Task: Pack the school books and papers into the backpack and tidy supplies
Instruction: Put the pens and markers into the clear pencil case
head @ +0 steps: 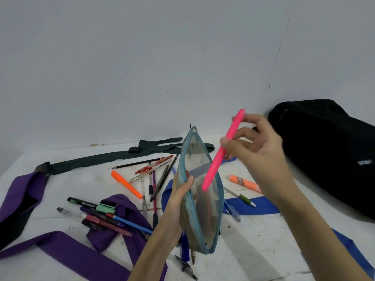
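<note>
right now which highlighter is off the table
The pink highlighter, pinched in the right hand over the pouch; both orange ones lie on the table.

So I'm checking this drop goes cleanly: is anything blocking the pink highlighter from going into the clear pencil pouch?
Nothing visible blocks it. The right hand holds the pink highlighter tip-down at the open blue-zippered mouth of the clear plastic pencil pouch, which the left hand holds upright and spread open.

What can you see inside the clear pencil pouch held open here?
The pink highlighter, pinched by the right hand, has its lower tip inside the pencil pouch, which the left hand holds. An orange-red shape shows blurrily through the plastic; anything else inside cannot be made out.
</note>
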A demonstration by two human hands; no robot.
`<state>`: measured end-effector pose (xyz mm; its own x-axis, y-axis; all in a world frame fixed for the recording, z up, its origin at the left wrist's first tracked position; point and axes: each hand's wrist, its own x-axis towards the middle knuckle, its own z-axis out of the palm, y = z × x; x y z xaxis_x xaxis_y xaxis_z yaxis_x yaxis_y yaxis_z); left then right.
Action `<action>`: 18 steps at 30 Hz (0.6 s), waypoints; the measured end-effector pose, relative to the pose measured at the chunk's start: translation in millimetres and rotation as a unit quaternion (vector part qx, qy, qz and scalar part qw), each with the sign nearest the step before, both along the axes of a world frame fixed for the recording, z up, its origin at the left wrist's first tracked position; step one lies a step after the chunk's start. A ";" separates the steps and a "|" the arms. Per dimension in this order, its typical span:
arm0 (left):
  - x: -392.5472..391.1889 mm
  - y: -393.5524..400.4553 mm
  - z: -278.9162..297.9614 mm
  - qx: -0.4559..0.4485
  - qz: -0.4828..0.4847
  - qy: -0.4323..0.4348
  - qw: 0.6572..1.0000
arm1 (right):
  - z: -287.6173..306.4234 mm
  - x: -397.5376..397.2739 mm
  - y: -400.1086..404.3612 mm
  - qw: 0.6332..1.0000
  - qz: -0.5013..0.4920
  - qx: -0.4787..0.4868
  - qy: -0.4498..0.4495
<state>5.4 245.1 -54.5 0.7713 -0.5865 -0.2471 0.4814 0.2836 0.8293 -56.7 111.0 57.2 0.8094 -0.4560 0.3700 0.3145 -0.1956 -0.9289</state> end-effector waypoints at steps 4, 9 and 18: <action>-1.9 -2.6 -1.2 -0.009 -0.007 -0.003 1.000 | -17.0 8.2 3.5 0.985 0.065 -0.103 0.124; 1.5 -3.9 -3.8 0.008 0.003 -0.009 1.000 | -20.1 14.7 0.4 0.963 0.025 -0.215 0.158; 3.5 1.6 -5.3 0.016 -0.026 -0.045 0.999 | -82.6 37.5 -61.5 0.891 -0.127 -0.279 0.334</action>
